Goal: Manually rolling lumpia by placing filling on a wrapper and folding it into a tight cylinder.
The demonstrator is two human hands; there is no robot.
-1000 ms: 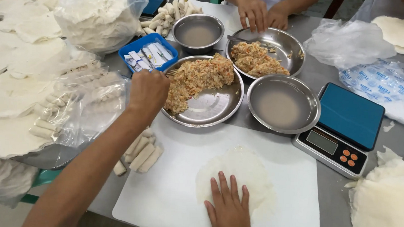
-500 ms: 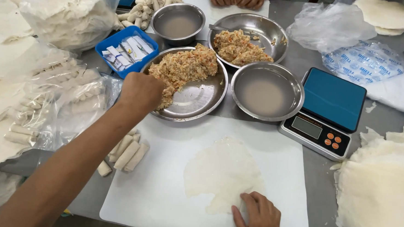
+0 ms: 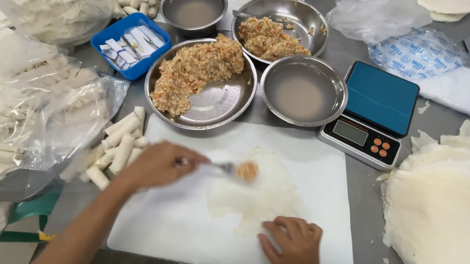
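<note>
While the left hand (image 3: 161,164) grips a fork (image 3: 223,167) carrying a lump of filling (image 3: 247,170) over the wrapper (image 3: 261,195), the load should land near the wrapper's middle; the right hand (image 3: 292,246), fingers flat and spread, should pin the wrapper's near edge on the white board (image 3: 176,225).

Grey table (image 3: 363,195) bears white board (image 3: 187,226), bowls, scale (image 3: 372,115).

Bright, even overhead light; glare on steel bowls (image 3: 303,90); motion-blurred left hand (image 3: 158,164).
</note>
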